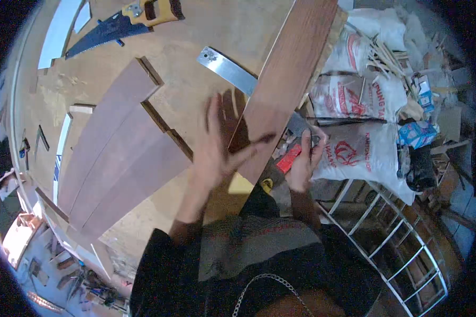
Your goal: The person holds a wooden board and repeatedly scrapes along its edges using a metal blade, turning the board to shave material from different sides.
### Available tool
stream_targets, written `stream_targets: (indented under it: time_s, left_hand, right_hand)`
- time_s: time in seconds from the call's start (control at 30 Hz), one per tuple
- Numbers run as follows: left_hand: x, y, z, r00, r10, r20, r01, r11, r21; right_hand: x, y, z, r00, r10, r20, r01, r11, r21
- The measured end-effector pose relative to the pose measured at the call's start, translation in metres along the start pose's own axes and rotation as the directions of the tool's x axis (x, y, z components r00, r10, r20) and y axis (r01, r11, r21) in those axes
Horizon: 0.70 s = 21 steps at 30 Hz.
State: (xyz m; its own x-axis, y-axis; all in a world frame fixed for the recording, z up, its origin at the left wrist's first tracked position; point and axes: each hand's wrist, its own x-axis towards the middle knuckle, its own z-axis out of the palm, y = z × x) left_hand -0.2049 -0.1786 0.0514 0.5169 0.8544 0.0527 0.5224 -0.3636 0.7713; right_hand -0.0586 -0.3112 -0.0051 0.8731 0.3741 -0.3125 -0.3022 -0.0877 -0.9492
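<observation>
A long brown wooden plank point(296, 53) runs from the top of the view down toward my body, along the right edge of the worktable point(180, 37). My left hand point(212, 150) is at the plank's left edge, fingers spread, the thumb reaching across its face; the hand is slightly blurred. Beyond the plank's right edge, my right hand point(304, 166) is closed around a red and dark grey tool point(289, 158), whose exact kind I cannot tell. A metal strip or blade point(230, 71) lies on the table, its right end against or under the plank.
Large wood-faced panels point(127, 148) lie on the table's left side. A handsaw point(116, 33) with a yellow handle rests at the top left. White printed sacks point(354, 148) are piled to the right, with thin wood offcuts point(381, 55) on them. A white metal rack point(391, 227) stands below the sacks.
</observation>
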Motion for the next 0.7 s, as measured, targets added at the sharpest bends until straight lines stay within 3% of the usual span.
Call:
stream_targets:
  time_s: [0.07,0.1,0.2,0.27,0.33,0.43,0.47,0.53,0.6,0.63,0.67,0.7]
  left_hand:
    - [-0.026,0.017,0.011,0.992,-0.115,0.055,0.112,0.993,0.043]
    - [-0.035,0.019,0.017,0.986,-0.151,0.071,0.147,0.987,0.058]
    - [-0.047,0.016,0.026,0.988,-0.151,0.034,0.151,0.988,-0.009]
    - [-0.030,0.017,0.016,0.998,-0.060,-0.007,0.060,0.994,0.093]
    - [-0.015,0.019,0.008,0.999,-0.025,0.033,0.019,0.985,0.173]
    - [-0.003,0.033,0.004,0.992,0.002,0.129,-0.034,0.968,0.247]
    - [0.001,0.039,0.003,0.984,0.003,0.176,-0.048,0.967,0.250]
    - [0.004,0.038,0.007,0.989,0.040,0.145,-0.074,0.970,0.231]
    - [0.007,0.041,0.009,0.959,-0.086,0.269,0.033,0.980,0.195]
    - [0.006,0.037,0.012,0.962,-0.076,0.262,0.021,0.978,0.206]
    - [0.006,0.032,0.016,0.966,-0.017,0.260,-0.038,0.978,0.206]
    - [0.005,0.026,0.020,0.965,0.037,0.259,-0.093,0.974,0.208]
  right_hand:
    - [-0.002,-0.015,0.014,0.997,-0.079,-0.004,0.078,0.994,-0.075]
    - [-0.006,-0.031,0.026,1.000,0.010,0.003,-0.010,0.999,0.032]
    - [0.012,-0.020,0.022,0.996,0.089,0.024,-0.090,0.994,0.069]
    - [0.022,-0.019,0.031,0.992,-0.121,-0.020,0.119,0.991,-0.066]
    - [0.021,-0.035,0.037,0.989,-0.146,0.008,0.146,0.983,-0.107]
    - [0.013,-0.067,0.038,0.985,0.057,0.160,-0.052,0.998,-0.035]
    - [0.019,-0.060,0.033,0.985,0.042,0.165,-0.038,0.999,-0.026]
    - [0.019,-0.070,0.033,0.960,-0.105,0.258,0.110,0.994,-0.008]
    - [0.015,-0.080,0.025,0.960,-0.044,0.275,0.060,0.997,-0.052]
    - [0.027,-0.062,0.020,0.937,-0.235,0.258,0.298,0.924,-0.239]
    - [0.034,-0.053,0.017,0.867,-0.415,0.274,0.496,0.763,-0.415]
    - [0.031,-0.056,0.015,0.888,-0.360,0.287,0.448,0.820,-0.357]
